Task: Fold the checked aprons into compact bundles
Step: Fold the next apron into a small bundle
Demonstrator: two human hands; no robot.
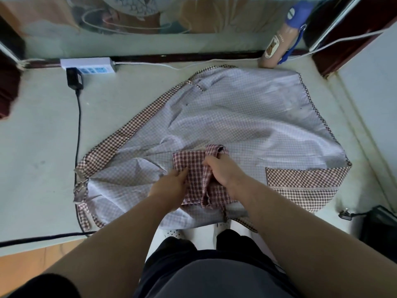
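A checked apron (247, 117) lies spread on the pale table (43, 136), its light inner side up and its dark red checked border along the left edge. A folded red checked piece (192, 168) sits on its near middle. My left hand (171, 186) rests on the left edge of that piece with the fingers tucked at it. My right hand (221, 171) grips a bunched fold of the same checked cloth. A checked corner flap (305, 186) lies turned over at the right.
A white power strip (89, 65) with a black adapter (74, 79) sits at the back left, and its black cable (78, 130) runs down the table. A tan bottle with a blue cap (279, 44) stands at the back right. A black plug (345, 215) lies near the right edge.
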